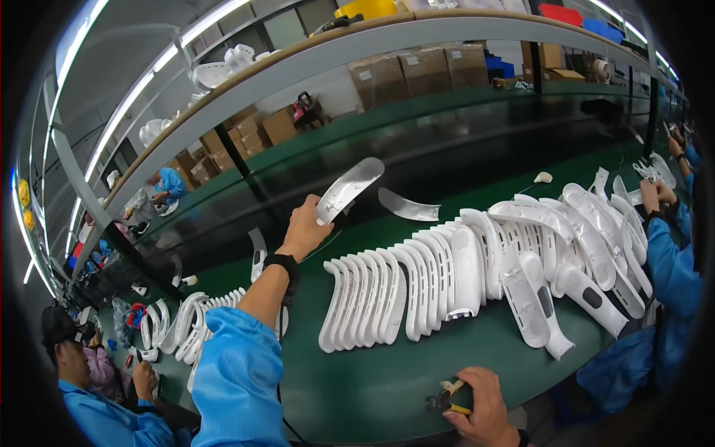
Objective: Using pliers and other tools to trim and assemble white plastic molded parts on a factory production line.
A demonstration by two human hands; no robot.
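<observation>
We have 1 white shell up in the left hand, raised over the green bench. Thumb and fingers are closed on its near end, no slack that we see; the far end sticks out free, up and to the right. Fingertips behind it are hidden.

Right hand, lower and right of the left hand, curls round the yellow grips of pliers. Can't tell how far the pliers' jaws are spread. A cream scrap sits by the index finger; can't tell if it's gripped.

Handling, our judgement: the shell is light, thin moulded plastic, stiff along its length, maybe a bit springy at the edges. Glossy, so it could slide in dry fingers and scuff easily; thin edges could crack if squeezed hard. We'd hold it across both long edges near 1 end, as now, or mid-length for better balance.

Right of the left hand, a row of shells stands close-packed on edge; we'd lift those by their top ends. A loose shell lies just right of the held shell.
</observation>
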